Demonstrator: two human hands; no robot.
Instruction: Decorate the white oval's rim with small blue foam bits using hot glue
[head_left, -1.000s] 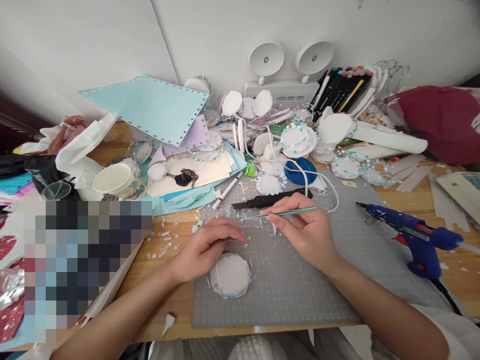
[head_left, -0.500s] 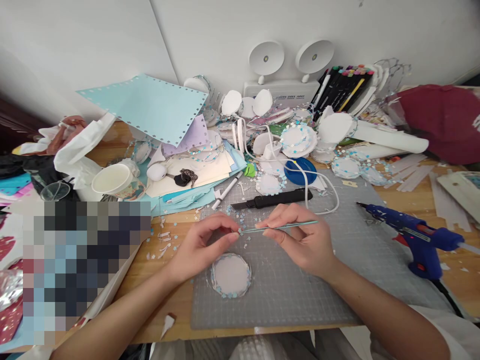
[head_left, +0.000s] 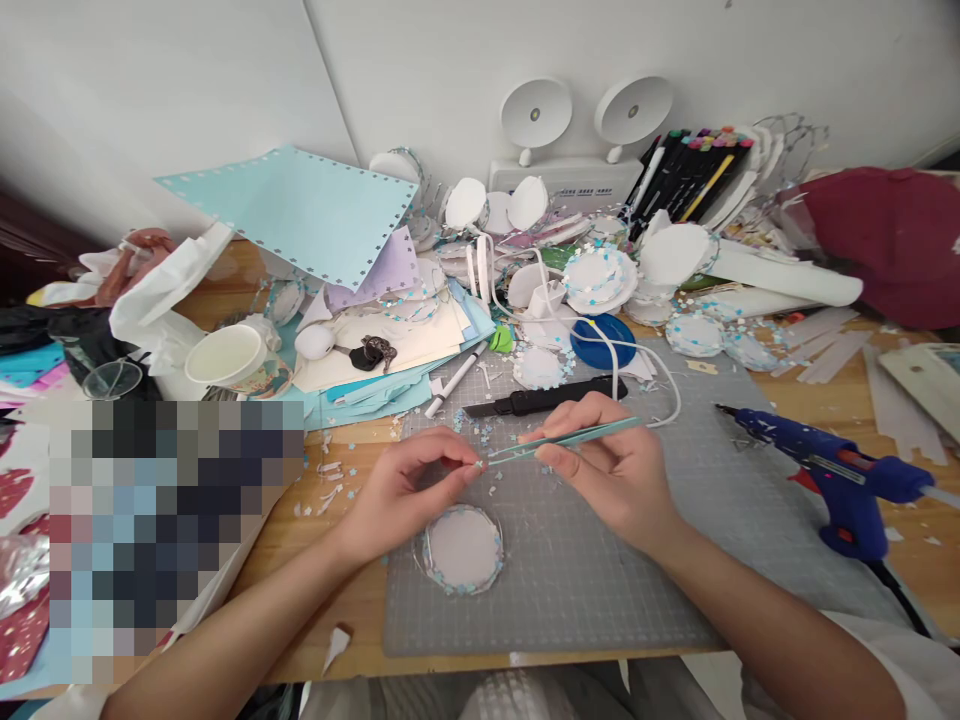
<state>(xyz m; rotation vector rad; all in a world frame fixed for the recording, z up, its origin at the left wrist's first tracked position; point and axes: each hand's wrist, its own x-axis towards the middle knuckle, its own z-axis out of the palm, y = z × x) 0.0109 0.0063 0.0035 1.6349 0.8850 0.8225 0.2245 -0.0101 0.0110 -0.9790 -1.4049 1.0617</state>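
Pinching, left grip [head_left: 412,485]: thumb and forefinger are pressing together on a tiny paper cutout [head_left: 480,464]; I am probably holding it so shallowly to leave its edge exposed to the tool opposite.

Right grip [head_left: 615,465]: clamping on teal tweezers [head_left: 592,431]; prongs are standing slightly apart, tips pointing left, just beside the cutout. Whether they are touching it, I cannot tell.

White disc [head_left: 463,548], one: lying flat, blue cutouts ringing its rim, on the gray cutting mat [head_left: 600,600], just on my side of the left grip, likely for easy reach.

Utility knife [head_left: 536,400], one: lying beyond my hands, seemingly leaving the working area free.

Hot-glue gun [head_left: 851,500], one: resting to my right, nozzle facing the mat, handle turned toward me, presumably for ready pickup.

Wooden surface [head_left: 360,615]: bearing everything listed.
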